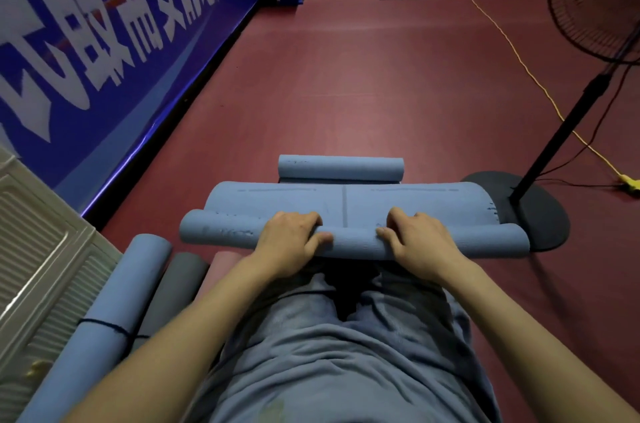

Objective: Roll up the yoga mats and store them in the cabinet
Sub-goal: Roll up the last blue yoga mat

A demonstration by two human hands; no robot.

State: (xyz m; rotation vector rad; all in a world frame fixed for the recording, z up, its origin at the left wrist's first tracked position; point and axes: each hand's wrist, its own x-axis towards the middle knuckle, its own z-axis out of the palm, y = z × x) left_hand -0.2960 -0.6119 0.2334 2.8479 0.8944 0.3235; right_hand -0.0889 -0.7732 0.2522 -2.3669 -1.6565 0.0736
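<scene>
A blue yoga mat lies across the red floor in front of me, partly rolled, its rolled part nearest me. My left hand grips the roll left of centre, fingers curled over its top and thumb on the near side. My right hand grips it right of centre the same way. Behind it lies another blue mat with its far end rolled. At my left lie three rolled mats: a blue one tied with a dark cord, a grey one and a pink one.
A pale ribbed cabinet panel stands at the left. A blue banner wall runs along the left side. A standing fan's pole and round base are at the right, touching the mat's end, with a yellow cord on the floor.
</scene>
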